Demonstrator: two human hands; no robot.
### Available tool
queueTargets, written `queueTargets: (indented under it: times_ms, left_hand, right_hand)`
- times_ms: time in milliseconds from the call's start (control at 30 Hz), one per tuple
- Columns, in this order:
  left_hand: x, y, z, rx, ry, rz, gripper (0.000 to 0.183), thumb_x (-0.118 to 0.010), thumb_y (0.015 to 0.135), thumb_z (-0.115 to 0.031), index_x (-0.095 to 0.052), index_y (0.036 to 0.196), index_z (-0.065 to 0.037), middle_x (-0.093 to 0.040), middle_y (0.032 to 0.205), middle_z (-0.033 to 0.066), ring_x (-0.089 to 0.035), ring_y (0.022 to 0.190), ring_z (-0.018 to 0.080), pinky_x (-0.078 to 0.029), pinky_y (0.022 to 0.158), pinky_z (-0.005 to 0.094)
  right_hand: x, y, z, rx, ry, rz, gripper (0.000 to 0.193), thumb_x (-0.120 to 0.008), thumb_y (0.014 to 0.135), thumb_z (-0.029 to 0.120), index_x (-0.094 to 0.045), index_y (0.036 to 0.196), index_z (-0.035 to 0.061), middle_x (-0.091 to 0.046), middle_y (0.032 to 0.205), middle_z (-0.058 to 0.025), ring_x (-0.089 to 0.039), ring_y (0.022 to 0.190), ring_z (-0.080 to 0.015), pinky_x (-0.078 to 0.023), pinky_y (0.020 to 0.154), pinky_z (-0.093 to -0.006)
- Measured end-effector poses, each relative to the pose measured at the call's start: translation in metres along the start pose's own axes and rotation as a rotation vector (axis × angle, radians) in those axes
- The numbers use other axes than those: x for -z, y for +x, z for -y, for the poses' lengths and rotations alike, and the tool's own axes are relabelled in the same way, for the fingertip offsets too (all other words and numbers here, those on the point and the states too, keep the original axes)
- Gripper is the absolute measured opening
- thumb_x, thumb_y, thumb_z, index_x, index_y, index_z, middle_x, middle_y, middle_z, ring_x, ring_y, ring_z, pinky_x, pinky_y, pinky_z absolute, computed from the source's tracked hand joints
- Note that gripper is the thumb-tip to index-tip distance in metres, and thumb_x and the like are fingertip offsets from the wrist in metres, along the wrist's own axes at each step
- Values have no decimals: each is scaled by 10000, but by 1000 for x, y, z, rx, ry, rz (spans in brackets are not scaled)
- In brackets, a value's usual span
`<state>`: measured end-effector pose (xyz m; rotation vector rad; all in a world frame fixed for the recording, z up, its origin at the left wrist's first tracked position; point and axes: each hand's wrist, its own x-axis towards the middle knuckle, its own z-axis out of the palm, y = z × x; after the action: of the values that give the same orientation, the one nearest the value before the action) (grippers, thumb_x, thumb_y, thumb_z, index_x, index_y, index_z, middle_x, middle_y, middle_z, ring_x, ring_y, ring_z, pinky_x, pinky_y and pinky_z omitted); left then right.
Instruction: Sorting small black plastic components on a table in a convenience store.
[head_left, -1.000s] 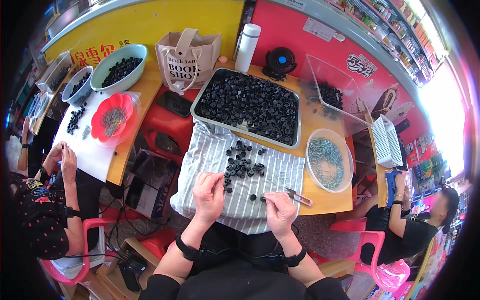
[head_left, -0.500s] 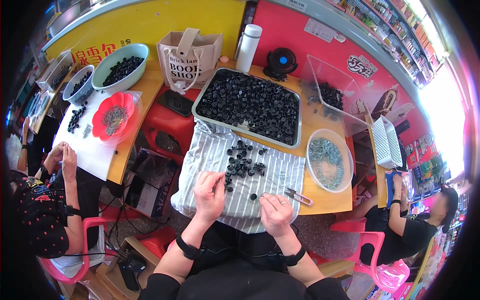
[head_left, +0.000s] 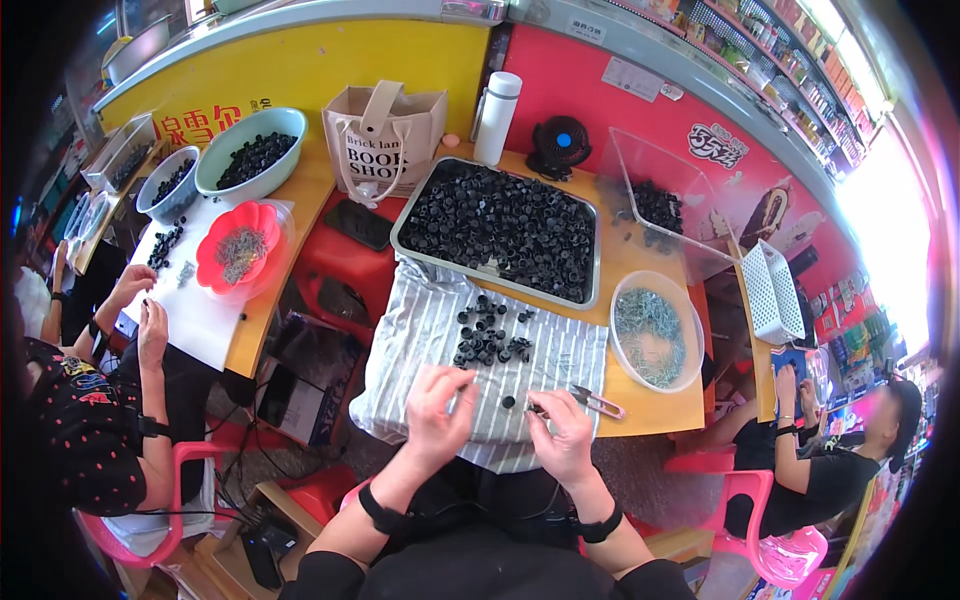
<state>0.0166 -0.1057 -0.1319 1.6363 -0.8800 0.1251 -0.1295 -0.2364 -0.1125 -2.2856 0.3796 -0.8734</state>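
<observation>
**Black caps loose on striped cloth, close to both hands**

Black and small, easily lost. Left hand (head_left: 437, 408) half curled over the cloth (head_left: 430, 330), fingertips pinched toward the thumb, perhaps on a tiny part; too small to tell for certain. Right hand (head_left: 562, 432) likewise curled, fingertips apparently closed on something small and dark, with metal tweezers (head_left: 598, 403) lying just beside its knuckles, apparently not gripped.

Risks, judged from the layout: a single cap (head_left: 508, 402) between the two hands, apart from the rest, likely to roll or be swept off the cloth by a wrist. Cap pile (head_left: 488, 335) just beyond the fingers, loosely scattered, easily knocked by a forward reach. Tweezers near the table edge, liable to slide off with a nudge. Cloth overhanging the front edge, so a tug from a forearm could drag everything down.

Farther out: metal tray (head_left: 400, 222) heaped with caps behind the pile, clear bowl (head_left: 622, 300) of small metal pieces to the right, near the right hand.
</observation>
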Motion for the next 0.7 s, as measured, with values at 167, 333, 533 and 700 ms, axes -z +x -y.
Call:
queueTargets:
  times_ms: [167, 333, 533, 700]
  left_hand:
    - [-9, -14, -37, 390, -446, 314, 164, -718, 867, -43, -710, 1023, 4, -695, 905, 79, -662, 816, 139, -512, 684, 251]
    - [-19, -25, -29, 698, -881, 317, 136, -683, 909, -21, -707, 1032, 32, -709, 915, 74, -650, 804, 117, -516, 711, 245]
    - [-24, -31, -20, 841, -1219, 288, 123, -679, 911, -26, -710, 1020, 23, -712, 917, 85, -642, 774, 136, -521, 720, 269]
    - [-23, -35, -16, 914, -1265, 304, 144, -658, 926, -30, -703, 1050, 26, -715, 925, 93, -658, 801, 148, -530, 743, 268]
  right_hand:
    - [10, 2, 25, 34, 32, 45, 450, -701, 706, -116, -622, 1135, -7, -656, 986, -168, -663, 868, -330, -546, 728, -384]
    - [10, 2, 33, 159, -30, -2, 499, -721, 703, -120, -593, 1174, -11, -635, 1035, -181, -667, 887, -346, -558, 737, -375]
    - [3, -11, 23, 96, 46, -147, 260, -731, 755, -95, -650, 995, -32, -658, 947, -166, -665, 809, -294, -537, 694, -329]
    - [-4, -18, 22, 87, 45, -151, 183, -715, 787, -84, -659, 953, -28, -661, 914, -154, -656, 787, -273, -528, 679, -321]
